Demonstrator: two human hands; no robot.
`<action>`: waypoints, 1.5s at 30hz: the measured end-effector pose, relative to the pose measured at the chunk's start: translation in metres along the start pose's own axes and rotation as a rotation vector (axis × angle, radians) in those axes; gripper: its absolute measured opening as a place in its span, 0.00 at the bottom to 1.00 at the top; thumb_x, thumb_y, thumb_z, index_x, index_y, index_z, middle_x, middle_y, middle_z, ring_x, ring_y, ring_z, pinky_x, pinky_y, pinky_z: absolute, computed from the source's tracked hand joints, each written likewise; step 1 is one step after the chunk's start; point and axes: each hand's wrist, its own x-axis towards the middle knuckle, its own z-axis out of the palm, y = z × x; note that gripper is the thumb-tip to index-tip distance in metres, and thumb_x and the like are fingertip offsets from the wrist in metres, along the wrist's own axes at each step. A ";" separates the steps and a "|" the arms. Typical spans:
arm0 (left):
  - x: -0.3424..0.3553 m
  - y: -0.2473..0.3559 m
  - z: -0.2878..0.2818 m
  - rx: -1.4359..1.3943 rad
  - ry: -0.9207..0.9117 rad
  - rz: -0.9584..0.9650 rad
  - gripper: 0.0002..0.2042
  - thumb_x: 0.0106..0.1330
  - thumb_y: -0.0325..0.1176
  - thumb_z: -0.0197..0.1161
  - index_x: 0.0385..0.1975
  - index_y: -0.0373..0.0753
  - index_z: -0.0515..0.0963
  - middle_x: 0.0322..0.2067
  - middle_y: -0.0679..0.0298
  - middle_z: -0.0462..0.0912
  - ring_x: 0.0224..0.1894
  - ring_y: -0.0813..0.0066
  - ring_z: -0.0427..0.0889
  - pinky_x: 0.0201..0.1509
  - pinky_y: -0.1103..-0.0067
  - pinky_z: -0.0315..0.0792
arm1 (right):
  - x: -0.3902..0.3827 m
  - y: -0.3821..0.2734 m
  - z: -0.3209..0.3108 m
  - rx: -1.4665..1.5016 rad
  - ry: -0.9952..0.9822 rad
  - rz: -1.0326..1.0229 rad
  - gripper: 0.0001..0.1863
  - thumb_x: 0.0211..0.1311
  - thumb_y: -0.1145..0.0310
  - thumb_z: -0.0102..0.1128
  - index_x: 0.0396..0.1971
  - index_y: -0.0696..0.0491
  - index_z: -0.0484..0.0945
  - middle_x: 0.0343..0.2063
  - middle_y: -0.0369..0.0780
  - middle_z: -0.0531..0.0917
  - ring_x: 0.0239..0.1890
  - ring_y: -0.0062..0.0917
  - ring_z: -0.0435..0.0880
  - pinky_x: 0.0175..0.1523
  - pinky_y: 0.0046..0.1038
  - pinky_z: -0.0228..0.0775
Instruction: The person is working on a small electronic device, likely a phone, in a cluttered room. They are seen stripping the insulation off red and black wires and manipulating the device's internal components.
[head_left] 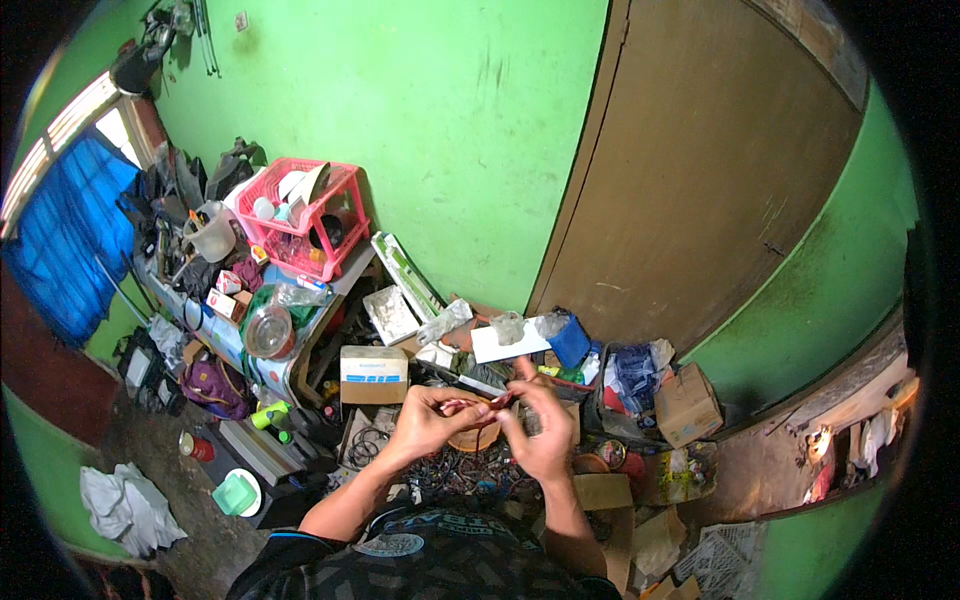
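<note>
A thin dark-red strand (479, 437), like cord or wire, runs between my two hands and hangs down a little below them. My left hand (428, 425) is closed, pinching it between thumb and fingertips. From the other side my right hand (545, 428) meets it, thumb and fingers bent around the strand's end, one finger raised. Its exact grip is partly blurred. Under the hands sits an orange bowl (474, 440), mostly covered by them. Around it spreads a heap of tangled wires and small parts (455, 472).
A white-and-brown cardboard box (374, 375) stands beyond my left hand. Further left, a cluttered table carries a pink rack (310, 220) and a clear tub (270, 331). Boxes, including a brown carton (688, 405), lie to the right. A brown door (700, 180) stands behind.
</note>
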 end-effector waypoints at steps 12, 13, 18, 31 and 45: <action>-0.001 -0.005 -0.017 -0.143 -0.121 -0.019 0.06 0.60 0.26 0.63 0.24 0.32 0.76 0.23 0.70 0.76 0.27 0.86 0.70 0.33 0.85 0.65 | 0.001 0.022 -0.037 -0.363 0.463 -0.209 0.21 0.59 0.81 0.56 0.53 0.65 0.67 0.48 0.52 0.78 0.49 0.35 0.79 0.56 0.34 0.69; -0.002 0.000 -0.017 -0.139 -0.146 -0.021 0.06 0.60 0.26 0.63 0.25 0.32 0.76 0.24 0.70 0.76 0.27 0.86 0.71 0.33 0.85 0.65 | 0.004 0.022 -0.037 -0.421 0.472 -0.254 0.21 0.59 0.81 0.56 0.53 0.65 0.67 0.47 0.51 0.78 0.48 0.35 0.79 0.55 0.33 0.69; -0.001 0.000 -0.017 -0.192 -0.320 -0.052 0.04 0.57 0.22 0.62 0.29 0.34 0.74 0.25 0.68 0.78 0.30 0.83 0.78 0.34 0.83 0.73 | 0.008 0.028 -0.030 -0.365 0.637 -0.345 0.21 0.58 0.83 0.57 0.52 0.66 0.67 0.43 0.53 0.80 0.46 0.35 0.80 0.50 0.32 0.73; -0.001 0.002 -0.016 0.155 -0.813 -0.089 0.13 0.68 0.32 0.54 0.47 0.32 0.76 0.28 0.64 0.83 0.31 0.78 0.79 0.37 0.79 0.73 | 0.047 0.032 -0.065 0.412 0.565 0.455 0.08 0.61 0.70 0.60 0.33 0.60 0.76 0.15 0.32 0.72 0.14 0.13 0.66 0.18 0.18 0.59; 0.024 -0.050 -0.024 0.228 -0.234 -0.086 0.09 0.66 0.27 0.54 0.42 0.30 0.75 0.28 0.58 0.80 0.31 0.80 0.76 0.34 0.79 0.72 | 0.042 0.007 -0.079 0.645 0.448 0.236 0.10 0.62 0.69 0.59 0.38 0.58 0.72 0.13 0.33 0.69 0.13 0.18 0.70 0.18 0.21 0.63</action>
